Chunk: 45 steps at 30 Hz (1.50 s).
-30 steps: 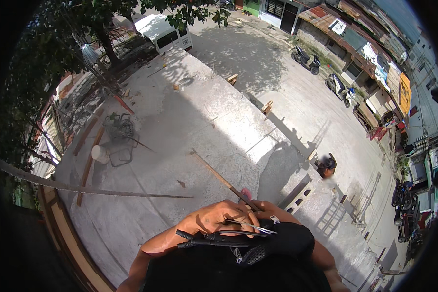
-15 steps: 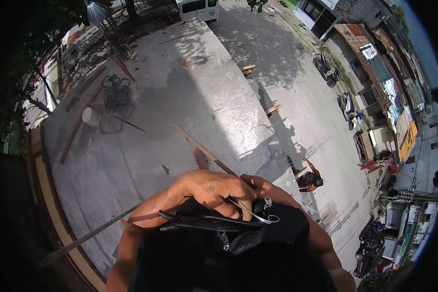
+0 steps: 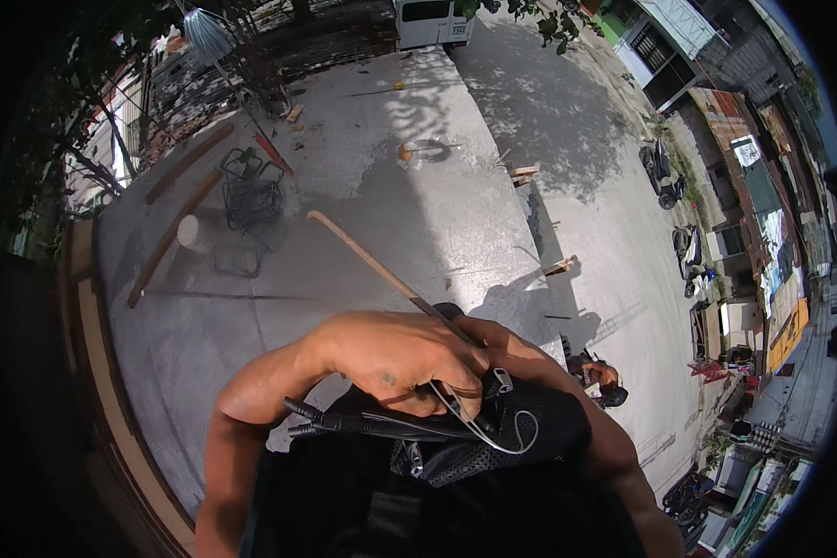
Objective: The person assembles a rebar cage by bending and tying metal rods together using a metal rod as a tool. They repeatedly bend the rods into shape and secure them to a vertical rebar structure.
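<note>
At lower centre my left hand [image 3: 395, 358] curls closed around a thin rod [image 3: 372, 265] over black cables [image 3: 381, 426]; my right hand's grip I cannot tell.

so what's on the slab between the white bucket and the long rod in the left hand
In the head view, bare grey concrete with shadow lies between the white bucket and the rod; the wire basket sits above.

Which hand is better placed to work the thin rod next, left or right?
Left, probably. The left hand lies over the near end of the thin rod, fingers curled at it. The right hand is hidden behind the left one; only the right forearm shows.
</note>
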Motion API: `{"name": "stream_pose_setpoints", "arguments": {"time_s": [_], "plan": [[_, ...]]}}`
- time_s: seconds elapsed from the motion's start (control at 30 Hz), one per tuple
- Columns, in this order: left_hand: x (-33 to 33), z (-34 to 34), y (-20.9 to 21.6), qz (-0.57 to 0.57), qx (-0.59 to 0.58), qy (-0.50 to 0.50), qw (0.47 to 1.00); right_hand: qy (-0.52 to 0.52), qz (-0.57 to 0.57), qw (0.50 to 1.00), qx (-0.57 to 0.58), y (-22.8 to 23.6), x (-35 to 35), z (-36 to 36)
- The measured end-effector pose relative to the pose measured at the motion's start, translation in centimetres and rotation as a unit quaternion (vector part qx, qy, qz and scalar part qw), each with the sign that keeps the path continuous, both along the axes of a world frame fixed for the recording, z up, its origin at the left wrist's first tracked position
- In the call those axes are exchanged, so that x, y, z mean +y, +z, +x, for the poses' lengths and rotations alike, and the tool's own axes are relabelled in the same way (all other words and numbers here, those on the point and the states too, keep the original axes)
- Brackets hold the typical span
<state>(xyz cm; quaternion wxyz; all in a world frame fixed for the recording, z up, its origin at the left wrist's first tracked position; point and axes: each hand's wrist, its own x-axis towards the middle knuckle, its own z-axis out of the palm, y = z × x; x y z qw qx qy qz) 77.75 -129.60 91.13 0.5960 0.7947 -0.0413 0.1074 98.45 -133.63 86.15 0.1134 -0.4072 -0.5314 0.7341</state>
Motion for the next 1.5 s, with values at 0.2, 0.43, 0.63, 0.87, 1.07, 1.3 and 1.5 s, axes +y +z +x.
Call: {"name": "stream_pose_setpoints", "arguments": {"time_s": [0.2, 0.43, 0.63, 0.87, 1.07, 1.3, 1.5], "plan": [[11.8, -5.5, 0.5, 0.115, 0.095, 0.067, 0.987, 0.156, 0.132, 0.978, -0.035, -1.2, 16.3, -5.9], [29.7, -10.7, 0.7, -0.048, -0.046, 0.202, 0.977, 0.289, 0.322, 0.901, -0.029, 2.0, 38.1, -10.0], [39.4, -15.9, 1.3, -0.066, -0.167, 0.359, 0.916, 0.306, 0.202, 0.930, -0.013, 2.2, 50.7, -17.3], [49.3, -20.5, -0.2, -0.006, -0.052, 0.362, 0.931, 0.348, 0.321, 0.880, 0.025, 0.5, 61.1, -23.6], [54.6, -25.9, 1.0, -0.023, -0.078, 0.437, 0.896, 0.110, 0.274, 0.946, -0.131, 1.1, 67.3, -26.1], [60.6, -28.4, 0.9, -0.015, 0.031, 0.484, 0.874, 0.074, -0.051, 0.984, 0.152, 4.2, 74.0, -24.6], [65.2, -27.9, 0.9, -0.159, 0.035, 0.448, 0.879, 0.190, -0.038, 0.979, 0.059, 5.5, 78.9, -25.3]]}}
